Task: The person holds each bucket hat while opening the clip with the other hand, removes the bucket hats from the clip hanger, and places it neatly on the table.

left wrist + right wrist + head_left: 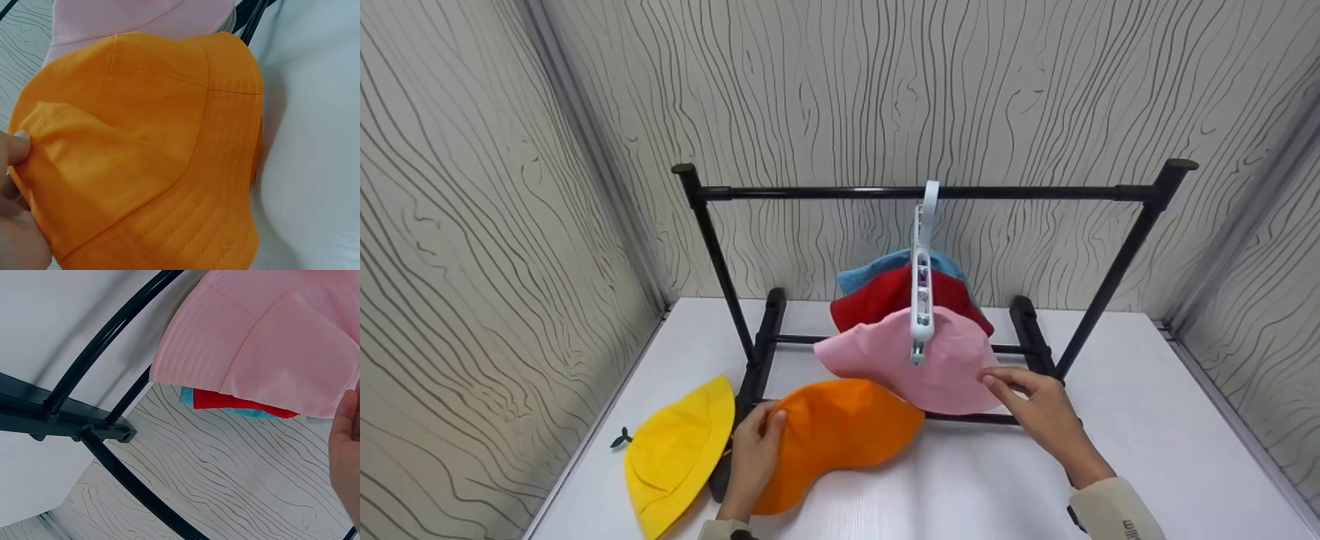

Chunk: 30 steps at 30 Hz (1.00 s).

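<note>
My left hand (758, 450) pinches the left side of an orange bucket hat (847, 427), thumb on the front of the cloth. In the left wrist view the orange hat (140, 140) fills most of the picture, its stitched brim to the right. A pink bucket hat (877, 352) hangs behind it from a clip of a white multi-clip hanger (922, 292). With thumb and forefinger close together, my right hand (1039, 409) pinches the pink hat at its right side. In the right wrist view the pink hat's brim (191, 354) spreads out left of that hand.
Behind the pink hat hang a red hat (877, 296) and a blue hat (866, 274), partly hidden. The hanger hooks over the top bar (825, 193) of a black rack. A yellow hat (675, 450) with a green sprout lies at the left on the white table (1147, 442).
</note>
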Each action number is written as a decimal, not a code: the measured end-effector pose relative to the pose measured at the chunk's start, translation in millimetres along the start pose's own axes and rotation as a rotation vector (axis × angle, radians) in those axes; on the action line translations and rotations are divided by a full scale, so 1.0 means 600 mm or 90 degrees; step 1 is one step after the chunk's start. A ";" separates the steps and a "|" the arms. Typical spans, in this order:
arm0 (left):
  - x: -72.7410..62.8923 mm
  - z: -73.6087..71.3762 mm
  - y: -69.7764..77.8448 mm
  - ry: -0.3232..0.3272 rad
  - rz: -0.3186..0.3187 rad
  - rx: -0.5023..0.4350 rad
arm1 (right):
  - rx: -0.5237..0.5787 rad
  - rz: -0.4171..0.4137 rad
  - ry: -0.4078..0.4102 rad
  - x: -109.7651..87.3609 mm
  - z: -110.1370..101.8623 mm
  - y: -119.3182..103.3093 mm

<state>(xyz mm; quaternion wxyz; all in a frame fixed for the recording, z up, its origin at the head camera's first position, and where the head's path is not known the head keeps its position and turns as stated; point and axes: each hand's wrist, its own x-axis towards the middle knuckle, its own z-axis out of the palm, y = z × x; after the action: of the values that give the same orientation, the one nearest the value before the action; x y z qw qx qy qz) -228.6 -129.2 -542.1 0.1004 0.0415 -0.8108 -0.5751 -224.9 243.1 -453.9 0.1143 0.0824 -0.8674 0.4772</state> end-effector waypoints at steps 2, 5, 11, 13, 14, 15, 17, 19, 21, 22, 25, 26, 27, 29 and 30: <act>0.000 -0.002 -0.001 0.004 -0.011 0.005 | 0.002 -0.001 0.001 0.000 0.000 0.001; 0.000 -0.005 -0.002 0.013 -0.031 0.004 | 0.006 0.000 0.000 -0.001 0.000 0.002; 0.001 -0.014 -0.006 0.032 -0.050 0.000 | 0.002 0.007 0.004 -0.002 0.001 0.004; 0.001 -0.017 -0.009 0.041 -0.043 -0.001 | 0.001 0.012 0.001 -0.003 0.001 0.005; 0.001 -0.018 -0.012 0.045 -0.044 0.003 | 0.000 0.014 0.000 -0.003 0.001 0.005; 0.002 -0.019 -0.013 0.050 -0.045 0.003 | 0.002 0.017 -0.002 -0.003 0.001 0.005; 0.003 -0.020 -0.018 0.059 -0.056 0.004 | 0.004 0.021 -0.006 -0.003 0.001 0.006; 0.004 -0.021 -0.022 0.066 -0.073 0.004 | 0.008 0.027 -0.010 -0.004 0.001 0.006; 0.005 -0.021 -0.026 0.072 -0.090 0.002 | 0.009 0.035 -0.013 -0.004 0.001 0.007; 0.005 -0.022 -0.028 0.075 -0.097 0.001 | 0.007 0.040 -0.015 -0.005 0.001 0.007; 0.005 -0.023 -0.032 0.085 -0.106 -0.006 | -0.002 0.051 -0.020 -0.005 0.000 0.008; 0.005 -0.023 -0.034 0.087 -0.106 -0.007 | -0.007 0.053 -0.020 -0.005 0.000 0.008; 0.005 -0.024 -0.035 0.089 -0.108 -0.008 | -0.011 0.056 -0.019 -0.005 0.000 0.009; 0.005 -0.025 -0.038 0.091 -0.107 -0.005 | -0.018 0.060 -0.018 -0.005 0.000 0.009; 0.005 -0.025 -0.040 0.091 -0.110 -0.001 | -0.020 0.062 -0.018 -0.005 -0.001 0.010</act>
<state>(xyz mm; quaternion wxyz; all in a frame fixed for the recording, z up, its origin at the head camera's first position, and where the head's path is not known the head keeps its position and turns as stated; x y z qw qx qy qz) -229.2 -151.4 -559.4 0.1086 0.1519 -0.7945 -0.5778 -223.5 246.6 -459.2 0.0804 0.0448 -0.8795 0.4670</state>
